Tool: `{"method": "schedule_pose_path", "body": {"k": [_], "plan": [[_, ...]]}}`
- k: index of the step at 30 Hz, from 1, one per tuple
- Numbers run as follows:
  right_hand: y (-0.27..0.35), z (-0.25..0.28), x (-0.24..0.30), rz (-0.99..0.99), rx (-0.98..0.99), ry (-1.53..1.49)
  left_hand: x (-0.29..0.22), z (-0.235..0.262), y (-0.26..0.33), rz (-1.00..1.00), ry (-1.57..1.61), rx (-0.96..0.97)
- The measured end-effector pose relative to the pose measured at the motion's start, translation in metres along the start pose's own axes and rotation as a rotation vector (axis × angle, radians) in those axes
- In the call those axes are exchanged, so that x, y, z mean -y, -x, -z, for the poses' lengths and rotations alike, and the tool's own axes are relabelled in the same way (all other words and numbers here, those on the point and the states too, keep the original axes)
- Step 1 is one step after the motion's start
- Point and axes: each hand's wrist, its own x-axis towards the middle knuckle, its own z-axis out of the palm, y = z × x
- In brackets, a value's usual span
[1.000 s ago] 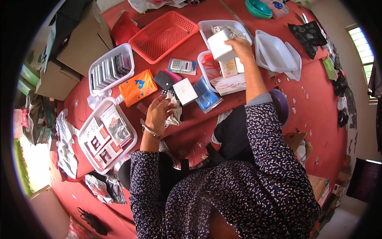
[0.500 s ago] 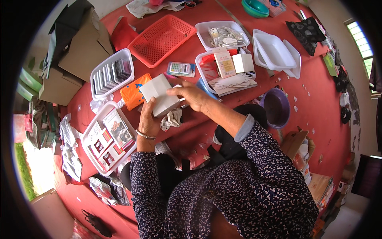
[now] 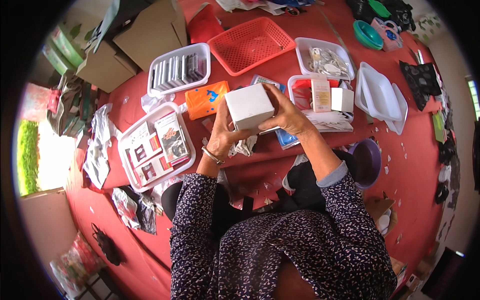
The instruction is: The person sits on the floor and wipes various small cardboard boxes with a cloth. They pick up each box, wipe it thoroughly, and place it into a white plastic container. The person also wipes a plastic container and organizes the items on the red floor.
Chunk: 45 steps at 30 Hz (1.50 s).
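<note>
While both hands clasp it, white box point(image 3: 249, 106) between closed fingers point(image 3: 280, 111), above red table point(image 3: 280, 65)

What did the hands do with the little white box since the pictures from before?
A second ago the right hand reached out to the far trays with a white box. It pulled the box back toward the body, and the left hand rose off the red floor to grip it too. Now both hold it. The red basket and trays stayed put.

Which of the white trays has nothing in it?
The stacked white trays at far right, beside the purple bowl. The other white trays hold dark packs, printed cards, clear packets, or small boxes.
</note>
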Motion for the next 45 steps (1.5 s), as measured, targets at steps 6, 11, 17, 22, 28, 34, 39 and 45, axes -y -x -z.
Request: {"method": "schedule_pose_path", "body": {"k": [6,11,17,22,28,34,39,45], "plan": [[-0.001,-0.002,-0.001,0.184,-0.111,0.481,-0.01,-0.007,0.004,-0.063,-0.052,-0.059],[-0.005,0.004,0.003,-0.345,-0.345,-0.2,0.0,-0.005,0.0,-0.215,-0.219,-0.114],[-0.006,0.02,-0.01,-0.462,-0.339,-0.365,0.008,0.01,-0.003,-0.058,0.223,-0.406],[-0.027,0.039,0.006,-0.363,-0.494,-0.131,0.008,0.013,0.005,0.03,-0.038,-0.329],[-0.063,0.053,-0.023,-0.334,-0.33,0.134,0.005,0.049,0.004,0.119,0.225,-0.637],[-0.103,0.004,-0.083,-0.439,-0.116,0.306,0.009,0.046,0.003,0.132,0.318,-0.513],[-0.087,-0.032,-0.134,-0.502,-0.014,-0.06,0.002,0.04,0.003,0.262,0.303,-0.475],[-0.08,-0.038,-0.123,-0.36,-0.056,0.247,0.018,0.063,0.005,0.063,0.203,-0.627]]}}
